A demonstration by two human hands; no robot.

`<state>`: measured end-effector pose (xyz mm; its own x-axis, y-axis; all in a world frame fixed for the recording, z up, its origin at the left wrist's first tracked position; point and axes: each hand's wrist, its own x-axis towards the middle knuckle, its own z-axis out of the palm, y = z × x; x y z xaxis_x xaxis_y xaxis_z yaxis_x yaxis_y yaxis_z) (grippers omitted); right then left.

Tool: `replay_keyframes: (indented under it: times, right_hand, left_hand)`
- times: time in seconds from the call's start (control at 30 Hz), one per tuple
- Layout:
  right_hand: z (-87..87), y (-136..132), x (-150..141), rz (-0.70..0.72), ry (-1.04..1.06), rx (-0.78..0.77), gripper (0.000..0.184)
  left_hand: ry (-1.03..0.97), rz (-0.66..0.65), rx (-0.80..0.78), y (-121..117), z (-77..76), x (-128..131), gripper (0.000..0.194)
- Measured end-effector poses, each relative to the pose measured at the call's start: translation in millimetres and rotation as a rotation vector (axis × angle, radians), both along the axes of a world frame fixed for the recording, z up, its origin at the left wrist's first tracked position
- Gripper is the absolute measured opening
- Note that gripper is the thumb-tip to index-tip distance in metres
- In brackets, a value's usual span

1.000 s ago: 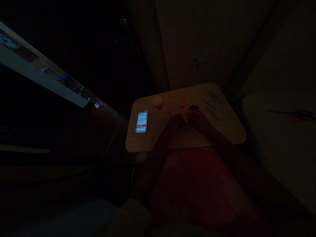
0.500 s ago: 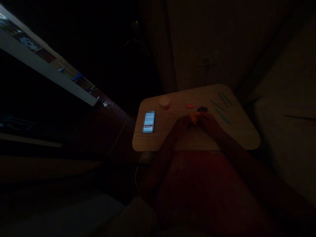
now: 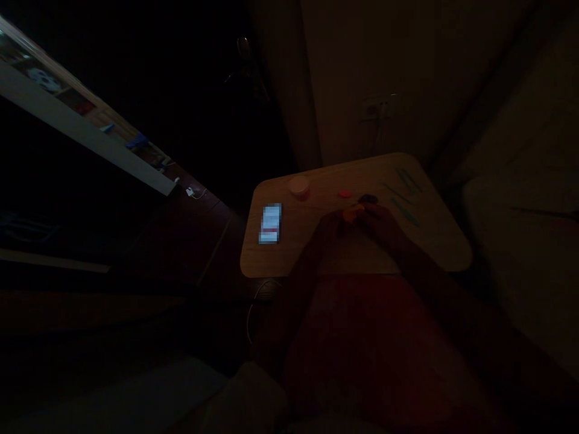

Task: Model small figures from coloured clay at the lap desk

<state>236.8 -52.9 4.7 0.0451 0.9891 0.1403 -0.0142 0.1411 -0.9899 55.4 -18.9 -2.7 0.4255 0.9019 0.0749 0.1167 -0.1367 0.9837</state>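
Observation:
My left hand (image 3: 332, 228) and my right hand (image 3: 380, 226) meet near the middle of a light wooden lap desk (image 3: 362, 172). Between their fingers is a small orange lump of modelling clay (image 3: 353, 212), partly hidden by them. Just beyond my right fingers lies a dark purple clay lump (image 3: 368, 199), and a small red-pink clay disc (image 3: 344, 194) sits a little farther left. Several thin teal sculpting tools (image 3: 404, 199) lie to the right of my right hand. The dim light blurs finger detail.
A pale round tub (image 3: 299, 187) and a pixelated phone (image 3: 270, 223) stand on the desk's left side. A red garment (image 3: 362, 343) covers my lap. Beyond the desk are a wall socket (image 3: 373, 110) and a door handle (image 3: 244, 48). A cable (image 3: 256, 307) hangs below the left edge.
The whole scene sits farther right and the picture is darker than a second ago. My hands stay together on the orange lump.

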Motion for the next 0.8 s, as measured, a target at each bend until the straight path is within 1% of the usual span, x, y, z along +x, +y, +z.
replay_keyframes:
  times: [0.13, 0.3, 0.4, 0.5, 0.57, 0.67, 0.8]
  right_hand:
    - [0.8, -0.8, 0.7, 0.001, 0.016, -0.007, 0.047]
    - [4.9, -1.4, 1.4, -0.001, 0.003, -0.008, 0.047]
    - [7.7, -1.7, 2.3, 0.0, -0.021, 0.023, 0.045]
    - [8.7, -1.9, 3.5, 0.012, -0.047, 0.056, 0.042]
    - [8.0, -1.4, 4.0, 0.013, -0.062, 0.075, 0.04]
    - [5.5, 0.3, 3.9, 0.009, -0.08, 0.091, 0.037]
    - [3.2, 2.3, 2.7, 0.004, -0.077, 0.106, 0.036]
  left_hand:
    - [-0.001, -0.003, 0.016, -0.2, 0.3, 0.2, 0.075]
    - [-0.034, -0.033, 0.02, -5.0, 6.4, 1.8, 0.073]
    - [0.009, -0.054, 0.011, -5.5, 7.1, 1.6, 0.07]
    - [0.044, -0.069, 0.032, -4.1, 4.3, 1.6, 0.065]
    - [0.017, -0.095, 0.053, -3.4, 2.6, 1.9, 0.063]
    - [-0.042, -0.153, 0.072, -3.5, 2.9, 2.2, 0.066]
    - [-0.026, -0.21, 0.096, -4.7, 6.5, 1.1, 0.067]
